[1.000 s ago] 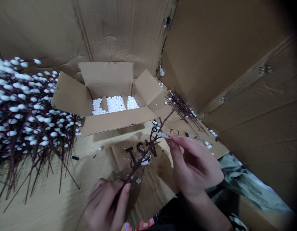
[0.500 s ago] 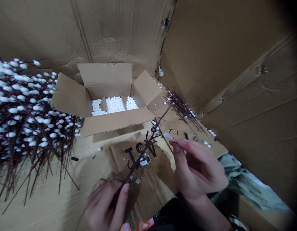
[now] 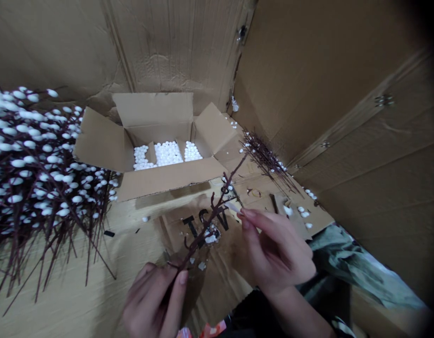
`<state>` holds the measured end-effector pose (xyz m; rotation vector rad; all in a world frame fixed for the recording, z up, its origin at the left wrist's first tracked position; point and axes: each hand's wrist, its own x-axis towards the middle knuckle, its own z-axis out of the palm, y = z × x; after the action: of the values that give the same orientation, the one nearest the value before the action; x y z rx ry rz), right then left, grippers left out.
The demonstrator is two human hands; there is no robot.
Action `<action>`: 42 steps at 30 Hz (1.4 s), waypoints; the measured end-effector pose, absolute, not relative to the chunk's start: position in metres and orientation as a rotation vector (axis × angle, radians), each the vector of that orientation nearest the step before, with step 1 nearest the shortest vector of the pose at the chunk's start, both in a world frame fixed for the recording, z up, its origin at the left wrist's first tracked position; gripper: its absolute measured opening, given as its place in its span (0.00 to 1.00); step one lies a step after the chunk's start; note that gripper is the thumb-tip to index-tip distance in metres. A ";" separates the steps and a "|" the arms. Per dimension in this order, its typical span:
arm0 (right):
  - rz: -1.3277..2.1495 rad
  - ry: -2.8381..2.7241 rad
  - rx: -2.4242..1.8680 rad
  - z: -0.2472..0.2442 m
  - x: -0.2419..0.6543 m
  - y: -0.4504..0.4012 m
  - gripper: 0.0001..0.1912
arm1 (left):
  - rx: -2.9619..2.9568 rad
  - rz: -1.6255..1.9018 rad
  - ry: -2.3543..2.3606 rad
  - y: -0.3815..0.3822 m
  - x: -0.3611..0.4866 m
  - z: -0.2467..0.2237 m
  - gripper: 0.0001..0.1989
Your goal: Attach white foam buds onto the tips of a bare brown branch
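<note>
Holding the dark, twiggy branch (image 3: pixel 200 239) near its lower end, the left hand (image 3: pixel 149 300) closes thumb and fingers around the stem at the lower centre of the frame. The branch slants up from there to the centre, its thin tip pointing at the open carton (image 3: pixel 171 179), above a cardboard sheet (image 3: pixel 217 293) with black lettering. The right hand (image 3: pixel 280 256), right of centre, pinches a small, pale, pointed piece (image 3: pixel 232 207) between thumb and fingertips, beside the upper side twigs; whether the piece touches them I cannot tell. The hands are apart from each other.

The branch looks very light and fairly stiff along its main stem, with some spring towards the tip. Its short side twigs seem the weak spots, likely to bend or snap under a squeeze, so the bare lower stem is the sound place to grip, lightly. It looks rough enough not to slip, though it could roll between the fingers. The pale piece seems nearly weightless, thin and soft, easy to crush or tear; its blunt end suits a fingertip pinch. White flakes (image 3: pixel 210 238) lie on the sheet under the branch, and a bundle of dark twigs (image 3: pixel 264 159) sits right of the carton.
</note>
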<state>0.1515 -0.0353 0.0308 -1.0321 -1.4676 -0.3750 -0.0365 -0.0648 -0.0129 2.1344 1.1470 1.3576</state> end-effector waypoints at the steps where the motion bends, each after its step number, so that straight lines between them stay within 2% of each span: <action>1: -0.383 -1.474 -1.032 0.031 0.151 -0.035 0.16 | 2.142 1.358 1.146 -0.065 -0.036 -0.013 0.07; 7: -0.354 -1.533 -1.012 0.027 0.150 -0.035 0.18 | 2.133 1.365 1.149 -0.065 -0.038 -0.011 0.07; 19: -0.227 -1.583 -1.068 0.023 0.152 -0.037 0.15 | 2.103 1.377 1.229 -0.070 -0.040 -0.011 0.07; 27: -0.342 -1.438 -1.029 0.028 0.156 -0.040 0.18 | 2.136 1.370 1.200 -0.067 -0.041 -0.011 0.07; 42: -0.357 -1.638 -0.973 0.068 0.147 -0.029 0.10 | 2.181 1.345 1.184 -0.065 -0.040 -0.011 0.08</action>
<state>0.1469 -0.0288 0.0679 -0.9731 -1.6385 -0.3570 -0.0396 -0.0653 -0.0112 2.1813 1.1839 1.3451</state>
